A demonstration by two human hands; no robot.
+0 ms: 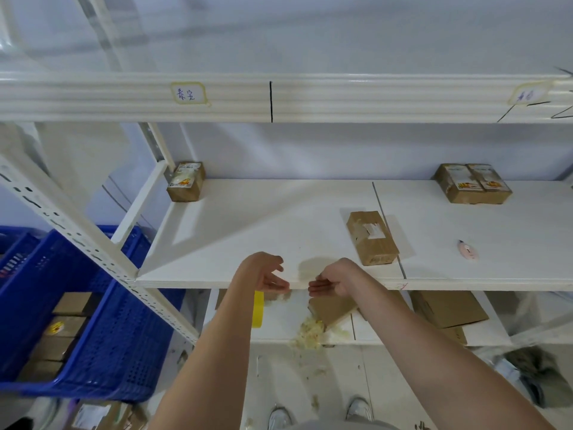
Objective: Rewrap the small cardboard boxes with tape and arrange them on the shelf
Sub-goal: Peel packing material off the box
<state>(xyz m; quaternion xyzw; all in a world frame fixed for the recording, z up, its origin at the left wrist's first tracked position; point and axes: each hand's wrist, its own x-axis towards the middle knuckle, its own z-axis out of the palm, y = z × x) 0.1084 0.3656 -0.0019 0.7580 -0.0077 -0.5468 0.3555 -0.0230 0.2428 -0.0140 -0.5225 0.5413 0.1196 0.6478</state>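
The unwrapped box (372, 238) is seen lying flat on the middle shelf (248, 231), up and to the right of both hands, its long axis running away from the front edge and slightly leftward, torn tape showing on top. It is judged nearer the right hand (333, 282), so that hand would be favoured for the reach. Both hands are held at the shelf's front lip, fingertips pointed toward each other, just apart. The left hand (268, 274) is loosely opened, nothing seen in it. The right hand's fingers are curled as if something thin is pinched; whether tape is stretched between the hands cannot be told. A yellow tape roll (258, 308) is seen just below the left hand, on the lower shelf.
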